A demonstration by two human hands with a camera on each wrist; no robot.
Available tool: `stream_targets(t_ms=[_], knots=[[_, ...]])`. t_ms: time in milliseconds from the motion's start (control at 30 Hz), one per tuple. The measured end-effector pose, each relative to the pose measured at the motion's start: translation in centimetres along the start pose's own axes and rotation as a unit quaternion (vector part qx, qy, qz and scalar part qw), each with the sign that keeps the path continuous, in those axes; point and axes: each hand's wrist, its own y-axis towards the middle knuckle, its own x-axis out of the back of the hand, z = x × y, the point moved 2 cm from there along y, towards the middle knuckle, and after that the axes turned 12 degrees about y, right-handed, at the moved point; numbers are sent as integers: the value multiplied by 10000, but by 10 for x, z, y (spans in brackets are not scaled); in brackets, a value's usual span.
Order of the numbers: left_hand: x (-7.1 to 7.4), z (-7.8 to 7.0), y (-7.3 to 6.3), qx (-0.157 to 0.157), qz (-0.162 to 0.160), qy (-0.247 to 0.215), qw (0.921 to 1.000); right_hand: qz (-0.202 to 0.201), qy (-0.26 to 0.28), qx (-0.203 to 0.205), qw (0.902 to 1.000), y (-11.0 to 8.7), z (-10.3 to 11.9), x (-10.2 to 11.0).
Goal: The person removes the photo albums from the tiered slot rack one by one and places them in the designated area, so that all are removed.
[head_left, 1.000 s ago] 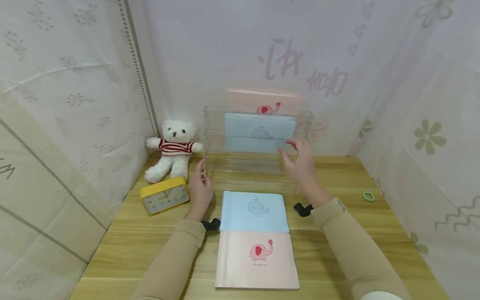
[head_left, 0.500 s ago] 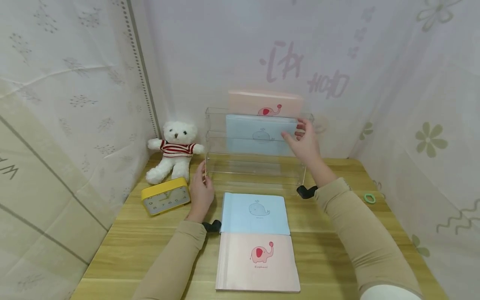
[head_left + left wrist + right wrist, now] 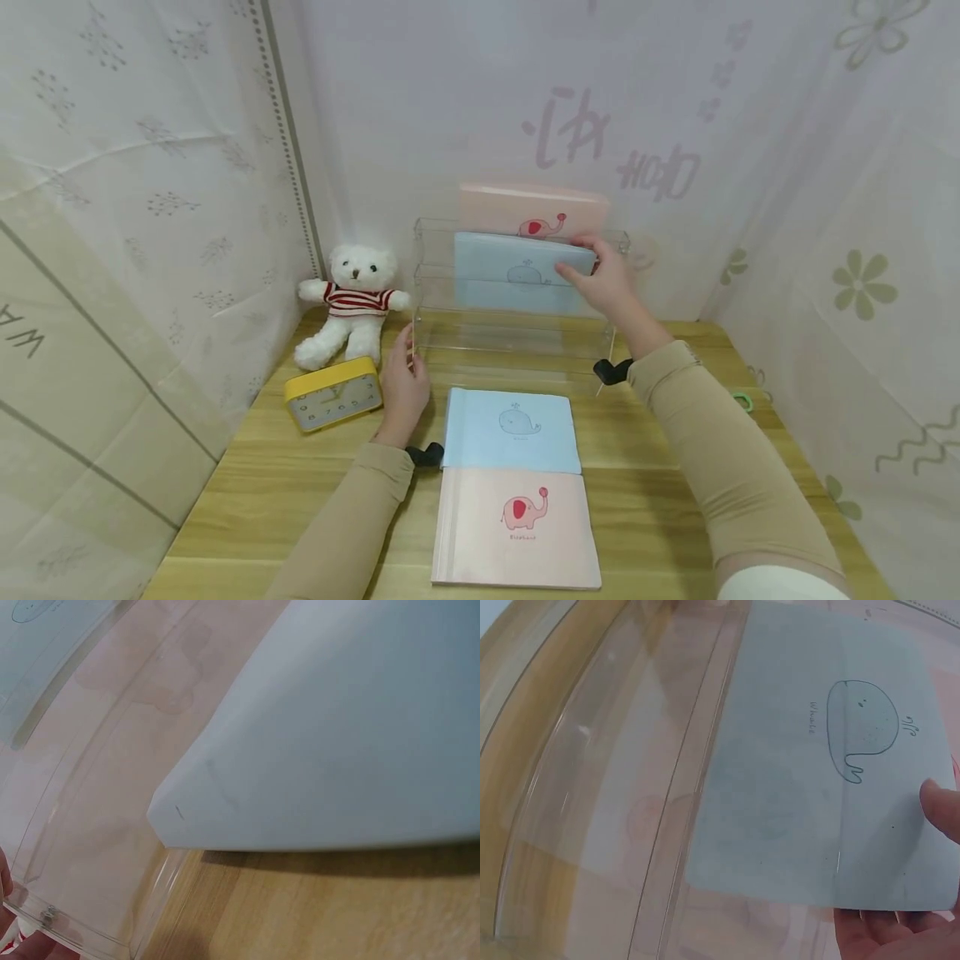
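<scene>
A tiered clear plastic rack (image 3: 487, 336) stands at the back of the table. My right hand (image 3: 609, 282) pinches the upper right corner of a blue book (image 3: 491, 265) with a whale drawing, which stands in the rack. In the right wrist view the thumb (image 3: 943, 806) lies on its cover, while several fingers (image 3: 877, 934) show past its edge. Behind it, a pink elephant book (image 3: 487, 207) stands in a higher tier. My left hand (image 3: 406, 390) grips the rack's left side; in the left wrist view, fingertips show at both faces of that clear panel (image 3: 49, 915).
Another blue whale book (image 3: 480, 442) and a pink elephant book (image 3: 517, 558) lie on the wooden table in front of the rack. To the left are a yellow clock (image 3: 333, 393) and a white teddy bear (image 3: 351, 337). A green ring (image 3: 743, 402) lies at the right.
My right hand has risen from in front of the rack to the blue book's upper corner and taken hold of it. The left hand stays at the rack's side.
</scene>
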Motion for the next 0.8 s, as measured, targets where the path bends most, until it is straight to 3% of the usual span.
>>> stream_targets(t_ms=[233,467,667,800], knots=[[1,1,-2,-49,-19,-27,10000,-115,420,-138,9990,9,-1,-8],[0,0,-1,-54,4,-1,10000,-906,920,-261,9913,6,0,-17],[-1,1,-1,-25,-6,-8,10000,-1522,1330,70,9793,3,3,-26],[0,2,-3,-43,-26,-58,10000,-1958,1449,467,9688,-10,13,-25]])
